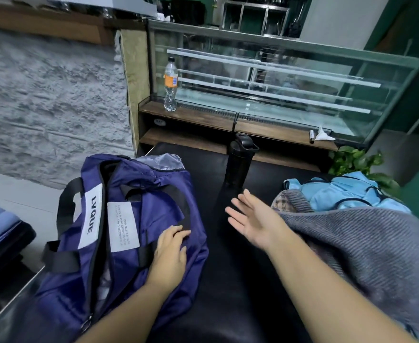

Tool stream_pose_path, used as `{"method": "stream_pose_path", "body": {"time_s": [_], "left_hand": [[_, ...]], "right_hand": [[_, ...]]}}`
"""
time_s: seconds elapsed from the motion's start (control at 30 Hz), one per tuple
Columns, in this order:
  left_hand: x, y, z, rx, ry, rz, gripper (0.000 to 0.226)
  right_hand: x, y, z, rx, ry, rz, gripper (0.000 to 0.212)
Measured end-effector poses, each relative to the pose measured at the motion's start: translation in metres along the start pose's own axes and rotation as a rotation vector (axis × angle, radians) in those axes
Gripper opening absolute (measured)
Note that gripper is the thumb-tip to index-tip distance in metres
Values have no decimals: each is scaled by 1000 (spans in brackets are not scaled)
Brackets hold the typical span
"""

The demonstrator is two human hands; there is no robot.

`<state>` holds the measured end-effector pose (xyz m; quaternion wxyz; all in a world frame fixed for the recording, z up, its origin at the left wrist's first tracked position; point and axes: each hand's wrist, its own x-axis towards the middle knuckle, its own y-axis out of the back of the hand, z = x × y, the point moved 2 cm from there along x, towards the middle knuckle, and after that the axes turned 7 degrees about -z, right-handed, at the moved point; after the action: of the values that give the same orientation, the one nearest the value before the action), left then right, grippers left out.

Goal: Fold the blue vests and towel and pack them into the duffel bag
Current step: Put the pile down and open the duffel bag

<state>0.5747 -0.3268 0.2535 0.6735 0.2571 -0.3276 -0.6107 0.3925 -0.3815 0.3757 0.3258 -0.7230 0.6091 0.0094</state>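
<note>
Hands (170, 253) (249, 222) — both flat (empty) | black bottle (239, 164) beyond | plant (354, 160) right

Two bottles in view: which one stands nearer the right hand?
The black bottle on the dark table, just beyond the open right hand. The clear bottle with the orange label stands farther back on the display-case ledge.

Dim, cool indoor light; glare on glass case (265, 78) at one o'clock; wide-angle bending and motion blur toward edges.

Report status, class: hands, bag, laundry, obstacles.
Left hand resting on duffel bag; right hand open, empty. Vests, towel unfolded at right. Black bottle stands between.
</note>
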Motion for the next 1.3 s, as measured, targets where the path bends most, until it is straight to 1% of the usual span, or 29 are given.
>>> {"method": "stream_pose_path", "body": {"time_s": [0.03, 0.1, 0.17, 0.27, 0.3, 0.37, 0.43, 0.5, 0.57, 0.6, 0.63, 0.67, 0.7, 0.73, 0.8, 0.83, 0.87, 0.9, 0.93, 1.03, 1.07, 1.1, 1.13, 1.17, 1.2, 1.23, 1.27, 1.3], "left_hand": [[-3, 4, 6, 85, 80, -53, 49], [-7, 18, 13, 316, 218, -70, 60], [-12, 43, 21, 498, 249, -17, 65], [-27, 78, 20, 683, 327, -38, 77], [-34, 88, 18, 693, 380, -34, 82], [-50, 101, 12, 591, 493, -1, 87], [-64, 108, 7, 506, 580, 2, 89], [-74, 110, -1, 516, 657, -62, 87], [-81, 115, -8, 496, 703, -151, 79], [-83, 117, -11, 480, 695, -188, 68], [-85, 119, -12, 474, 655, -213, 53], [-86, 121, -11, 486, 571, -217, 37], [-86, 123, -10, 509, 462, -214, 25], [-86, 124, -7, 501, 333, -189, 18], [-87, 128, 0, 353, 84, -153, 11], [-89, 130, 4, 287, -10, -172, 12], [-90, 132, 9, 274, -101, -193, 19], [-91, 134, 13, 296, -190, -209, 30], [-92, 136, 17, 310, -259, -227, 36], [-96, 142, 28, 311, -443, -294, 28], [-99, 144, 34, 306, -510, -318, 31], [-102, 145, 40, 303, -558, -341, 37], [-105, 147, 44, 307, -578, -377, 43], [-106, 147, 45, 321, -574, -413, 43], [-107, 148, 47, 327, -541, -474, 36], [-107, 149, 46, 275, -481, -556, 30], [-106, 152, 47, 148, -393, -636, 34], [-104, 153, 46, -73, -266, -709, 44]], "right_hand": [[-10, 0, 9, -19, -18, -10, 31], [-26, 0, 26, -49, -52, -23, 21], [-37, -3, 39, -63, -61, -34, 20], [-48, -11, 54, -57, -76, -46, 20], [-52, -16, 59, -62, -83, -53, 21], [-57, -27, 67, -84, -98, -67, 25], [-62, -37, 75, -118, -105, -80, 24], [-67, -46, 80, -165, -102, -78, 20], [-72, -55, 84, -218, -89, -76, 19], [-75, -59, 85, -250, -85, -74, 19], [-79, -62, 86, -286, -78, -72, 17], [-81, -65, 86, -335, -67, -66, 14], [-83, -66, 87, -392, -50, -52, 10], [-84, -68, 86, -478, -14, -30, 10], [-83, -70, 84, -752, 112, -10, 16], [-82, -74, 83, -895, 164, -6, 19], [-81, -79, 81, -1015, 200, 9, 19], [-81, -85, 79, -1097, 220, 22, 19], [-80, -93, 77, -1140, 230, 19, 25], [-77, -115, 74, -1179, 169, -45, 67], [-76, -120, 74, -1209, 129, -46, 76], [-75, -122, 75, -1254, 96, -27, 77], [-72, -122, 77, -1301, 83, 9, 69], [-71, -121, 77, -1329, 91, 59, 57], [-69, -118, 77, -1317, 119, 118, 46], [-68, -114, 77, -1269, 156, 169, 39], [-67, -110, 78, -1203, 195, 200, 34], [-67, -104, 78, -1141, 227, 212, 32]]}}
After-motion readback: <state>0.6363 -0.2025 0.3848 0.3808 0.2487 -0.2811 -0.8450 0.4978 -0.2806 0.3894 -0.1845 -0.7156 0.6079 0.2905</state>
